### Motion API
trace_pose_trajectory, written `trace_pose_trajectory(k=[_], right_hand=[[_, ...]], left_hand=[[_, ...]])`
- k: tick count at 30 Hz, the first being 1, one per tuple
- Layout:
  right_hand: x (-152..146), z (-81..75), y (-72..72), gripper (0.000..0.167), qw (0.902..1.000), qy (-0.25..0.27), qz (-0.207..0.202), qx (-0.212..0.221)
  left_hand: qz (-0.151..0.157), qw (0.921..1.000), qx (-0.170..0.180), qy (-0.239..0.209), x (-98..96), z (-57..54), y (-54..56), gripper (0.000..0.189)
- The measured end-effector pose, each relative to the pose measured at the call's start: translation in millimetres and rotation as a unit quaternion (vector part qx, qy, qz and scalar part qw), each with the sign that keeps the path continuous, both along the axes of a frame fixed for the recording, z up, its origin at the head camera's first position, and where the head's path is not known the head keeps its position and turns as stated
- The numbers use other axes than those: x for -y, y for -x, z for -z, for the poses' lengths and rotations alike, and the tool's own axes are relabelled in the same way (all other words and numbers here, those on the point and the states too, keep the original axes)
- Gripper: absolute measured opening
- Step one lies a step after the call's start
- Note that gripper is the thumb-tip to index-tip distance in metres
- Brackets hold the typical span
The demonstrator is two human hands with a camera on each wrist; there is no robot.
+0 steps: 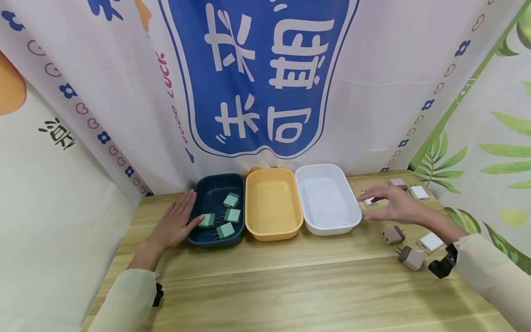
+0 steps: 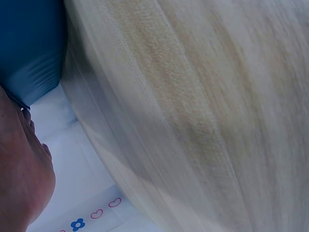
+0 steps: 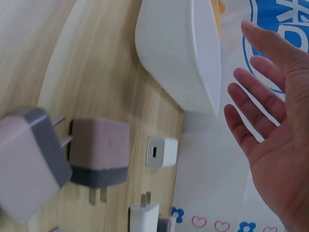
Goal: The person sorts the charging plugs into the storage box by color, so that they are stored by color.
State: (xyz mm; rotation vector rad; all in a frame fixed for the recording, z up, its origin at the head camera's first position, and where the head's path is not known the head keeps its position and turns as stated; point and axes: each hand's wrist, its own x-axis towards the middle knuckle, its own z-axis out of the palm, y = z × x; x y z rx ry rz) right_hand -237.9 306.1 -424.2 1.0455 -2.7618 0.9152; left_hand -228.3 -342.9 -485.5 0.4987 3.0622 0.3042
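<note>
My left hand [image 1: 176, 219] rests along the left rim of a dark blue tray [image 1: 215, 183], fingers straight and thumb reaching over the edge. Several green charger plugs [image 1: 225, 230] lie inside that tray. In the left wrist view, part of the hand [image 2: 24, 169] shows beside the tray's blue wall [image 2: 31, 48]. My right hand [image 1: 394, 205] is held, fingers spread and slightly bent, near the right side of a white tray [image 1: 327, 198]. A white charger plug [image 1: 370, 200] shows just behind its fingers. From the right wrist, the palm [image 3: 275, 150] appears with nothing in it.
Between the blue and white trays stands a yellow tray [image 1: 274, 203]. Around the right hand lie pinkish-brown charger plugs [image 1: 410, 258] and other white charger plugs [image 1: 430, 242]. A printed curtain [image 1: 365, 92] hangs behind the wooden table [image 1: 265, 286].
</note>
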Motion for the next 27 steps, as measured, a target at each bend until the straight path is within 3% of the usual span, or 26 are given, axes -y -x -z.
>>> trace_pose_trajectory(k=[27], right_hand=[[-62,28.2,-11.2,0.05,0.9921,-0.039,-0.037,0.113]], left_hand=[[-0.002,1.0,0.002,0.004,1.5,-0.2,0.3,0.087]])
